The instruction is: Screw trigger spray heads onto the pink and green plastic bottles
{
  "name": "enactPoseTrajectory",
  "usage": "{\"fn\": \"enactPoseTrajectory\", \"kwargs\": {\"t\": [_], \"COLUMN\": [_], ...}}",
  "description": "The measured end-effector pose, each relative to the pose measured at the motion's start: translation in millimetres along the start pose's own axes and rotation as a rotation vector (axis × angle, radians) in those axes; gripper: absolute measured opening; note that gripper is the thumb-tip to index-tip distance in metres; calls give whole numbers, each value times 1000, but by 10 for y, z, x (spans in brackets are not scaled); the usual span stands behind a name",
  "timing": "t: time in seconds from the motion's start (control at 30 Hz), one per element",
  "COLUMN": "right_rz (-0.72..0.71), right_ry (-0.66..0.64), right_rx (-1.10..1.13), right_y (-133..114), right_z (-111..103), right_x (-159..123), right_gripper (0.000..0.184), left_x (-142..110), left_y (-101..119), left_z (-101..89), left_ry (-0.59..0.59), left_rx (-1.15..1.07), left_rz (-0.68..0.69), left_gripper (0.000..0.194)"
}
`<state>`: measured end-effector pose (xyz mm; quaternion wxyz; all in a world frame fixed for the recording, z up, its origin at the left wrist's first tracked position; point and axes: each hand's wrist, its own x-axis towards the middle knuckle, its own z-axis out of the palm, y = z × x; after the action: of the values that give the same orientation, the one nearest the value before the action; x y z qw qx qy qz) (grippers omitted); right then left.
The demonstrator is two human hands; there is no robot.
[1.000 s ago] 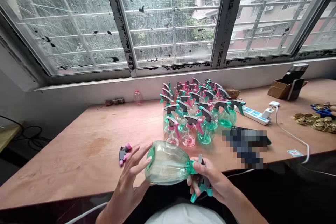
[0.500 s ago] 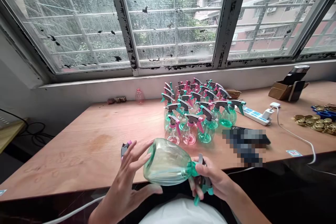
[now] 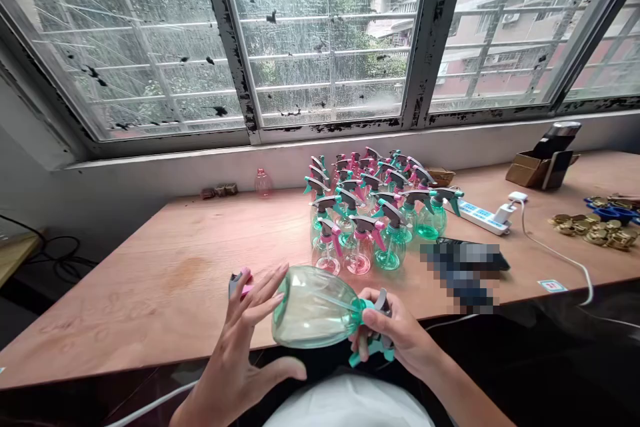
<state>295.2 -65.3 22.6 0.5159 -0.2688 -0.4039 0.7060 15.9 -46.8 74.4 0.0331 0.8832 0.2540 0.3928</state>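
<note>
A clear green spray bottle (image 3: 315, 310) lies sideways in the air in front of the table edge, its base to the left. My right hand (image 3: 393, 327) is closed round its neck and the grey and green spray head (image 3: 383, 340). Beside the base is my left hand (image 3: 250, 333), fingers spread and thumb apart; the fingertips are close to the base, and I cannot tell if they touch it. Behind those fingers a loose grey and pink spray head (image 3: 240, 283) rests on the table, partly hidden.
Several pink and green spray bottles (image 3: 359, 257) stand grouped on the wooden table (image 3: 125, 267). One pink bottle without a head (image 3: 263, 183) is by the wall. To the right are a power strip (image 3: 477, 217), a blurred dark object (image 3: 465, 273), a cardboard box (image 3: 530, 170) and gold-coloured pieces (image 3: 605, 233).
The bottle has rolled about its long axis in my right hand, and the spray head has turned with it. My left hand has stayed spread by the base. The view has shifted slightly.
</note>
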Motion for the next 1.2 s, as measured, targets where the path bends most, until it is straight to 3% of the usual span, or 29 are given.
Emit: {"fn": "enactPoseTrajectory", "kwargs": {"t": [0.07,0.17,0.27,0.33,0.4,0.5,0.57,0.63,0.73,0.83,1.03,1.13,1.2], "right_rz": [-46,-13,59,32,-42,-305,-553,-684,-429,-159,-15,50,55], "right_ry": [19,6,-22,-5,48,102,56,23,90,83,25,24,107], "right_rx": [-36,-71,-105,-151,-208,-464,-744,-912,-719,-471,-351,-402,-657], "right_y": [-15,-24,-25,-30,-35,-30,-16,-2,10,21,-37,-245,-477], "right_z": [31,29,-5,-16,-16,-21,-33,-41,-20,36,15,-172,-344], "right_x": [-9,-20,-21,-22,-26,-36,-45,-59,-78,-61,-36,-245,-473], "right_gripper": [40,42,54,53,42,35,39,31,24,33,44,36,42], "left_x": [-9,-28,-52,-75,-107,-162,-191,-206,-209,-222,-303,-277,-235], "left_y": [-5,-38,-84,-105,-118,-151,-188,-222,-230,-190,-139,-142,-150], "left_z": [38,85,87,96,140,264,348,405,432,414,428,552,661], "left_ry": [31,57,33,21,10,74,84,40,32,63,50,-78,-199], "left_rx": [-30,-89,-92,-79,-160,-487,-632,-687,-737,-724,-611,-591,-580], "left_rz": [-35,-27,-7,-44,-200,-517,-606,-618,-596,-573,-511,-479,-464], "left_gripper": [63,45,54,55,57,87,89,80,79,85,91,95,92]}}
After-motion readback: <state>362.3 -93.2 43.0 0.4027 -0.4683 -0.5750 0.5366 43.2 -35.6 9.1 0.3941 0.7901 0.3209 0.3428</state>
